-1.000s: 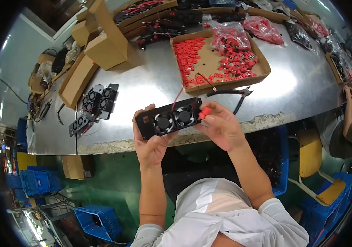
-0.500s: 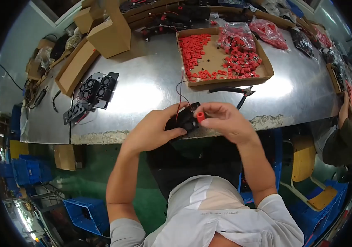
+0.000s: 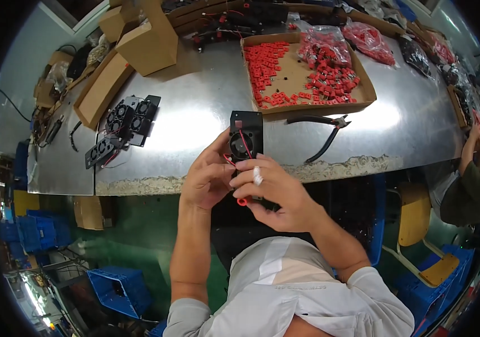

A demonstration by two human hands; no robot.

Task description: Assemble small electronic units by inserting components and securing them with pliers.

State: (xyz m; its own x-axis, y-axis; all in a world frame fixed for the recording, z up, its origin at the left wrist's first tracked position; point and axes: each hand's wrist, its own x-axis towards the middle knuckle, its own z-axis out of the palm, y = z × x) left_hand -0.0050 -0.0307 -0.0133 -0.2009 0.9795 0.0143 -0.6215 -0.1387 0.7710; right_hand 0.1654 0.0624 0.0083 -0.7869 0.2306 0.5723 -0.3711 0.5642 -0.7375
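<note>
A black panel with a small fan (image 3: 242, 145) stands lengthwise in front of me over the bench's front edge. My left hand (image 3: 206, 180) is closed round its left side. Red wire runs over the fan and down between my fingers. My right hand (image 3: 282, 194) bends over the panel's lower part, white tape round one finger. A small red cylindrical piece with a hole (image 3: 243, 201) shows at its thumb and fingertips, gripped there. The wire's ends and the panel's lower part are largely hidden by my fingers.
Black-handled cutters (image 3: 330, 132) lie right of the panel. Behind them a cardboard tray (image 3: 313, 108) holds many red pieces and a plastic bag. Several fan assemblies (image 3: 125, 121) lie at left near a cardboard box (image 3: 147, 50). Another person's arm (image 3: 469, 151) reaches in at far right.
The fan panel has turned upright, its fan now facing up. My right hand has moved left and down across it with the red piece. My left hand has shifted slightly right.
</note>
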